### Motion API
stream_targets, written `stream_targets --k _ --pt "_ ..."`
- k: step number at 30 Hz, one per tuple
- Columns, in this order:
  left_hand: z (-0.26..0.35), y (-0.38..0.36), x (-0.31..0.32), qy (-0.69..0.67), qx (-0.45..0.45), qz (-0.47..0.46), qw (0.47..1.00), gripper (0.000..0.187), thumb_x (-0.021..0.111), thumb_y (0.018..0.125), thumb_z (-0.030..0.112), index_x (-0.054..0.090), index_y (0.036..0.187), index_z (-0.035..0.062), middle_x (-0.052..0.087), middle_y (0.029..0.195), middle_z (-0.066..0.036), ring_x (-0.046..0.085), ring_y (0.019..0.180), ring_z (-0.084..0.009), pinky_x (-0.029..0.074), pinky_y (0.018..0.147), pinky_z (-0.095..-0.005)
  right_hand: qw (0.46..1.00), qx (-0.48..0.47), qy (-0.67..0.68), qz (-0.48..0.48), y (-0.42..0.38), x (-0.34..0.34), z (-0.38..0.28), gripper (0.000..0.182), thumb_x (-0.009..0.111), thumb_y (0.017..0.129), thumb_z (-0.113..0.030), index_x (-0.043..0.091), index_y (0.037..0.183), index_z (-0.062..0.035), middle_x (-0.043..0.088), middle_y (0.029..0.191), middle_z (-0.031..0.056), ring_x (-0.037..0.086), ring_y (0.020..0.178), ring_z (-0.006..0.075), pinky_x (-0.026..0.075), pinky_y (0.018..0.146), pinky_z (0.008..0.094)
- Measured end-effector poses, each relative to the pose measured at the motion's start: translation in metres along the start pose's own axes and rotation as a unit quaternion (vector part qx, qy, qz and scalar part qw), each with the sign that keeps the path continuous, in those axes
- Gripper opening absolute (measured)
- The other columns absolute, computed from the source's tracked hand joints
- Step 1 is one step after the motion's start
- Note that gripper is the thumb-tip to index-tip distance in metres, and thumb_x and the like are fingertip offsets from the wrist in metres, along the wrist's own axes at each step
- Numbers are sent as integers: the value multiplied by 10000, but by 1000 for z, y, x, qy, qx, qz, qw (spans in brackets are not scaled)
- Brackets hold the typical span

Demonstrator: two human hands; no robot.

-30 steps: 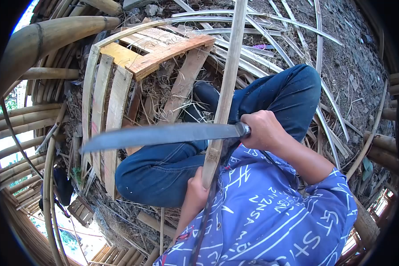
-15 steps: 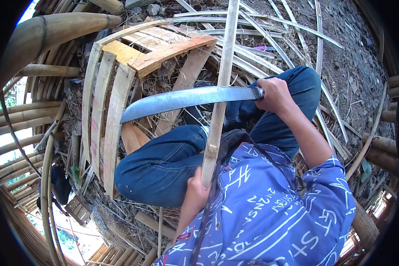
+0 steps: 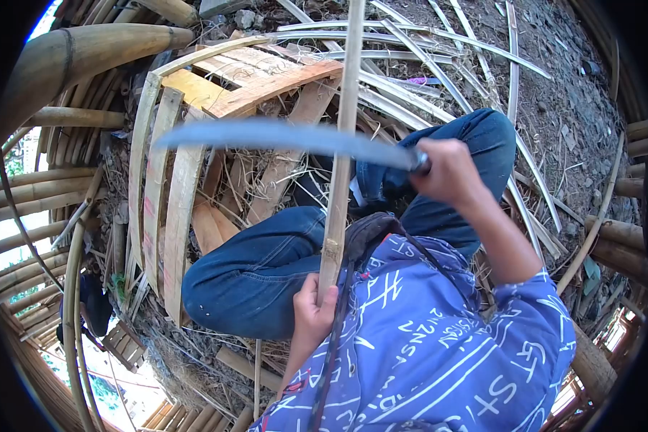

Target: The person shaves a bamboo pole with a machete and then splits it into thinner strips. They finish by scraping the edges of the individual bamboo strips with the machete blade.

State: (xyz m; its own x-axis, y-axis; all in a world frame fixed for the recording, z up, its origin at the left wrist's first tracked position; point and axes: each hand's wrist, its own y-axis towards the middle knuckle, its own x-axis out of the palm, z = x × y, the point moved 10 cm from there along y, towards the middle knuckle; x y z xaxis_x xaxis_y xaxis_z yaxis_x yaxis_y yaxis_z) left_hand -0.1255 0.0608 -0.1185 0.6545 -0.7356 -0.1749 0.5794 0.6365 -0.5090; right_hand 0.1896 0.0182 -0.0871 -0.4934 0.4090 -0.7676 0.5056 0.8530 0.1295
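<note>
My right hand [image 3: 446,169] is closed around the dark handle of a machete [image 3: 266,135]. Its long curved blade, smeared by motion, points left and crosses a bamboo strip [image 3: 344,122] in this view. The strip's lower end is gripped by my left hand [image 3: 317,306], thumb along its edge, close to my hip. From there the strip rises away from me past the top of the view, with a node a little above my hand. Both my legs [image 3: 259,270] are bent in blue jeans, one on each side of the strip.
A slatted wooden crate [image 3: 273,90] stands ahead on the left, with shavings around it. Several split bamboo strips [image 3: 403,101] lie on the ground ahead and to the right. Bamboo poles [image 3: 108,50] are stacked at the left. A person [image 3: 93,306] shows partly at the lower left.
The machete blade has swung, its tip moving left and upward. The bamboo strip has shifted slightly left and leans less. My left thumb now shows against the strip's edge.
</note>
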Motion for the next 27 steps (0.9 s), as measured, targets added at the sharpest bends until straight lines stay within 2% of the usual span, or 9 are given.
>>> stream_targets --k 2,5,6,9,13,15,19,23,27 --pt "14 1 0 67 29 7 997 241 636 885 218 552 822 1 593 634 -71 568 540 -123 423 506 -278 996 -24 39 -72 -14 17 -33 166 701 567 -101 592 672 -32 588 617 182 618 618 377 501 562 414" --pt "21 -1 2 136 65 -1 989 247 640 884 223 548 849 -3 596 636 -108 612 551 -185 446 513 -309 983 -15 68 -173 -30 47 -54 184 696 533 -128 616 672 -39 583 597 179 615 613 376 507 578 433" --pt "20 -3 1 151 66 -4 986 255 654 875 229 547 855 -2 596 642 -133 637 564 -244 462 525 -324 983 -23 39 -177 -29 49 -54 192 697 529 -138 623 678 -44 587 598 176 616 617 380 513 589 431" --pt "21 -7 -3 154 75 3 985 286 675 864 253 540 862 0 599 644 -136 643 568 -253 464 517 -328 977 31 -48 -206 -12 43 -28 209 703 558 -191 653 713 -60 643 670 169 655 686 359 539 657 443" --pt "17 -12 -8 155 99 4 983 311 690 855 268 532 865 1 600 649 -148 649 576 -286 468 511 -340 992 80 -68 -68 24 -3 28 171 677 603 -180 656 718 -55 641 689 192 642 705 389 530 695 456" --pt "19 -12 -6 175 107 -14 979 326 694 853 276 520 863 0 603 655 -161 653 588 -311 473 512 -355 994 45 -98 -9 33 -21 30 117 656 612 -120 609 671 -30 606 658 208 616 684 401 512 631 444" --pt "10 -20 -12 179 116 -8 977 329 695 851 274 516 861 -1 604 657 -166 650 591 -332 474 511 -356 992 46 -113 31 39 -30 46 100 653 625 -101 622 688 -30 606 652 207 615 678 401 500 618 439" --pt "8 -29 -15 180 122 -17 976 318 690 853 258 512 862 -5 602 655 -171 655 586 -323 469 501 -349 982 112 -129 85 53 -51 87 110 648 685 -168 651 703 -59 639 713 208 634 712 400 515 661 467" --pt "3 -30 -17 175 108 -17 979 317 688 852 250 506 860 -8 599 653 -168 656 583 -310 466 501 -343 978 132 -140 84 54 -53 88 124 652 678 -177 653 711 -58 644 720 202 633 730 402 514 669 470"
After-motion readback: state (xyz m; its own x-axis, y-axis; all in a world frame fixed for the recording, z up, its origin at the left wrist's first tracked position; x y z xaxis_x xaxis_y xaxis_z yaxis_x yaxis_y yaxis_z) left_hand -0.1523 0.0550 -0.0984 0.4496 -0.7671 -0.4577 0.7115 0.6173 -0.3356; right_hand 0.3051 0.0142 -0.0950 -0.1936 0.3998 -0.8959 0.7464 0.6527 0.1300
